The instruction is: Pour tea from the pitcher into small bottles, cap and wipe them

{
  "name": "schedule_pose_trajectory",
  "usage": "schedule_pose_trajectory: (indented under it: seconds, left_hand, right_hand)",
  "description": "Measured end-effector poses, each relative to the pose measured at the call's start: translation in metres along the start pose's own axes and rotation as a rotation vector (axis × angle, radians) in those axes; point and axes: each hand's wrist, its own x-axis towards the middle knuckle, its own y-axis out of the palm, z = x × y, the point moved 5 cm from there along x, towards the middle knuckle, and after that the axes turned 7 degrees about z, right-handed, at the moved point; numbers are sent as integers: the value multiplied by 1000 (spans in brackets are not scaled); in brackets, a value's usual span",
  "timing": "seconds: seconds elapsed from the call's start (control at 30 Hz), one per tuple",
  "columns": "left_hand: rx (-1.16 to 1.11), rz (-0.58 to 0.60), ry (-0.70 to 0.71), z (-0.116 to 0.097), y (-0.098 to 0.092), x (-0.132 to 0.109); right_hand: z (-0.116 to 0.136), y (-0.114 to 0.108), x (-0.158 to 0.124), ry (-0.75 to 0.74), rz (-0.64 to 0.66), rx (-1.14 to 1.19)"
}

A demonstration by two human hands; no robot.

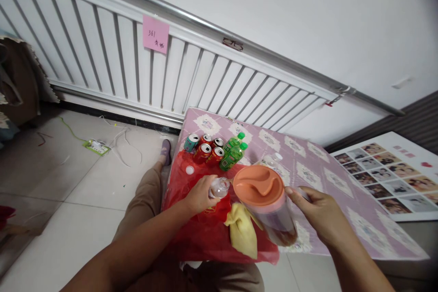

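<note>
My left hand (200, 195) is closed around a clear plastic bottle (219, 188), its uncapped mouth leaning toward the pitcher. With my right hand (320, 212) I grip the handle of a clear pitcher (278, 223), tilted left so that its spout meets the bottle's mouth. An orange lid (257, 185) covers the pitcher, and brownish liquid shows low inside it. Just below the two vessels lies a crumpled yellow cloth (242, 233). A loose white cap (189, 170) rests on the red plastic sheet (185, 237) to the left of my left hand.
Several drink cans (204, 153) and two green bottles (232, 155) stand behind my hands. A clear bottle with a white cap (278, 157) is behind the pitcher. The purple patterned tablecloth (318, 171) reaches a white radiator (191, 73). A photo board (390, 175) leans at right; a power strip (96, 147) lies on the floor.
</note>
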Motion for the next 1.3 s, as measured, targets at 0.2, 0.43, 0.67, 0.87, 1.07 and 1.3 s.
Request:
schedule_pose_trajectory:
  seconds: [0.2,0.43,0.67,0.87,1.07,1.3]
  left_hand:
    - [-12,-8,1,0,-1,-1]
    - [-6,-3,2,-1,-1,-1]
    - [6,10,-8,2,1,0]
    - [8,-8,1,0,0,-1]
    - [26,15,1,-2,-2,-1]
    - [26,12,0,-1,-1,0]
  right_hand:
    - [9,-1,-2,37,0,16]
    - [10,-4,-3,55,-19,14]
    - [4,-5,-1,26,-11,-4]
    - [13,-4,-4,64,-11,18]
    - [11,-6,-4,84,-7,-1]
    - [10,-6,-4,78,-8,10]
